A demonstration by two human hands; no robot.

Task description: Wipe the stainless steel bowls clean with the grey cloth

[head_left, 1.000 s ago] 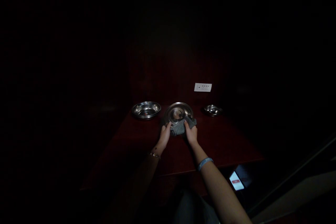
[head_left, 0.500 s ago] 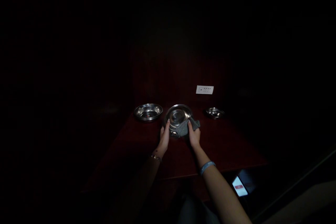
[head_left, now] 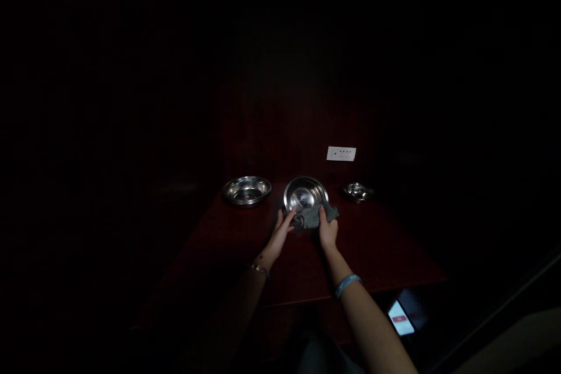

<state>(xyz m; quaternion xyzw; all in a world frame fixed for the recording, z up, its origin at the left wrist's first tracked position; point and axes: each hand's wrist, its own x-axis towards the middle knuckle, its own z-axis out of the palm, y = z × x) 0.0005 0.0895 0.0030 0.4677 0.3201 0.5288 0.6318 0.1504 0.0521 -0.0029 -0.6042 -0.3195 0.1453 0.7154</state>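
A shiny steel bowl (head_left: 305, 193) is held tilted above the table, its inside facing me. At its lower left rim is my left hand (head_left: 278, 236), thumb over the edge and the other fingers partly hidden outside it. A grey cloth (head_left: 309, 217) lies bunched over the near rim. My right hand (head_left: 328, 231) is closed on the cloth at the bowl's lower right, thumb on top. Most of its fingers are hidden beneath.
A wide steel basin (head_left: 248, 190) stands left on the dark red table (head_left: 372, 257); a smaller steel dish (head_left: 358, 191) stands right. A white socket plate (head_left: 341, 153) is on the back wall. A lit phone screen (head_left: 401, 318) shows below the table's front edge. Surroundings are very dark.
The bowl has shifted slightly right and tipped so more of its inner wall shows. My left hand has slid inward along the near rim; the cloth has moved slightly right with my right hand.
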